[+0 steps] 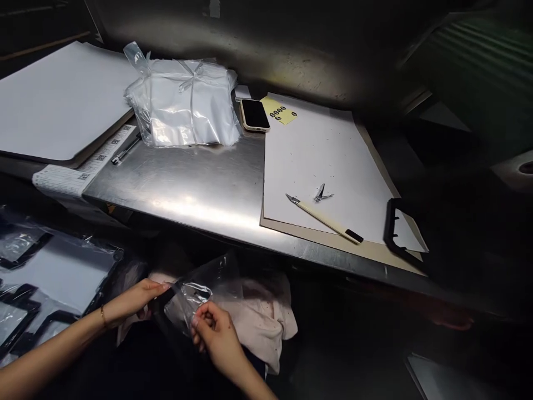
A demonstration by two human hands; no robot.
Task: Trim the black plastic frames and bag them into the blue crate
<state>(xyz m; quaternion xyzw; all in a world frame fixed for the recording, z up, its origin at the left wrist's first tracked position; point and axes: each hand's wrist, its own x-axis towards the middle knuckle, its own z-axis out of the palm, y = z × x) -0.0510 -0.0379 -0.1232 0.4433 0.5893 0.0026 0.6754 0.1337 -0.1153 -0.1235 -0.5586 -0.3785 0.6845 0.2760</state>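
Over my lap, below the table edge, a clear plastic bag (220,278) is stretched between my two hands. My left hand (135,300), with a thin bracelet at its wrist, is closed at the bag's left side. A dark piece shows just under its fingertips, but its shape is mostly hidden. With thumb and fingers pinched together, my right hand (216,336) grips the bag's lower right part. Beneath the bag lies a pale pink cloth (266,316) with dark specks.
On the metal table (195,183) are a tied stack of clear bags (187,105), a phone (255,115), white sheets (312,161), a craft knife (325,219), nail clippers (321,193) and a black frame (391,228). Bagged black frames (62,316) lie at left.
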